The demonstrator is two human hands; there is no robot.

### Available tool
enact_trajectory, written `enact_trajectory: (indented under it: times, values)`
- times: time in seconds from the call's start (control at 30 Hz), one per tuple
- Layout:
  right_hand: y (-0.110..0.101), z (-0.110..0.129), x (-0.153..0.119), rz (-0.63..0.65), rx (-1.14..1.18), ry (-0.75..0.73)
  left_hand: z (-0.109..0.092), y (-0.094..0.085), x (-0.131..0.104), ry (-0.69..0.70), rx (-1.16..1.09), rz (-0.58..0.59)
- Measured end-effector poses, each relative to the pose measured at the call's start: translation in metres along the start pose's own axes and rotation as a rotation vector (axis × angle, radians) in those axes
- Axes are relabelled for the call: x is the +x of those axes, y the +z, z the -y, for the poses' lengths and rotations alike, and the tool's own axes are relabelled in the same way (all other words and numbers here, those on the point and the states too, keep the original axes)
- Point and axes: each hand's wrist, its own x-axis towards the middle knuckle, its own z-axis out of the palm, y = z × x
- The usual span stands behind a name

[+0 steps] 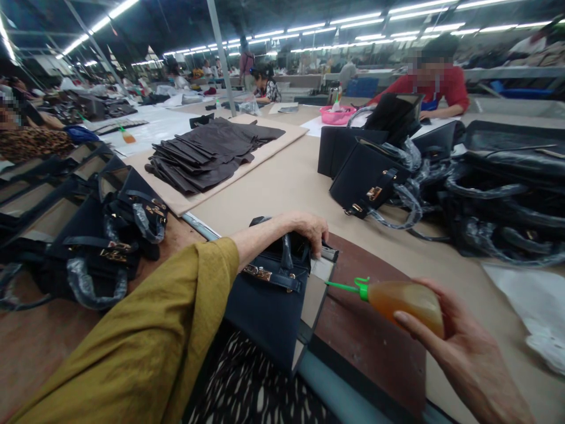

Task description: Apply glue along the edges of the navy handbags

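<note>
A dark handbag [265, 306] with gold hardware lies tilted at the table's front edge, its beige side panel facing right. My left hand [311, 231] reaches over the bag, its fingers curled down and closed on the bag's upper edge. In my right hand [454, 330] is a squeeze bottle [406, 300] of amber liquid, held on its side. The bottle's thin green nozzle points left, its tip at the beige panel. Beneath the bottle lies a brown board [371, 347].
Dark handbags [368, 176] with plastic-wrapped handles crowd the right; more bags [92, 235] stand at left. Dark leather pieces [216, 150] are stacked on a board beyond. A person in red [450, 88] sits across the table, near a pink basket [336, 116].
</note>
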Motion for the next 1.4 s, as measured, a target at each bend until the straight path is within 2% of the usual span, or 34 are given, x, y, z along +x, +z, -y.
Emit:
enact_trajectory:
  times: [0.27, 0.6, 0.83, 1.0, 1.2, 1.4]
  values:
    - [-0.001, -0.006, -0.007, 0.042, -0.028, -0.019, -0.004, 0.000, -0.004, -0.010, -0.019, -0.014]
    - [0.005, -0.017, -0.021, 0.045, -0.090, -0.130, -0.005, 0.000, -0.005, -0.023, 0.033, -0.054]
    - [0.009, -0.009, -0.030, 0.096, -0.101, -0.043, -0.003, 0.002, -0.003, 0.014, 0.024, -0.045]
    - [0.011, -0.005, -0.037, 0.181, -0.125, 0.032, -0.002, 0.003, -0.001, 0.005, 0.031, -0.050]
    - [0.013, 0.003, -0.039, 0.193, -0.126, 0.114, -0.004, 0.003, -0.005, -0.007, 0.014, -0.042]
    - [0.010, -0.009, -0.036, 0.281, -0.098, 0.129, -0.008, 0.004, -0.010, -0.029, 0.023, -0.066]
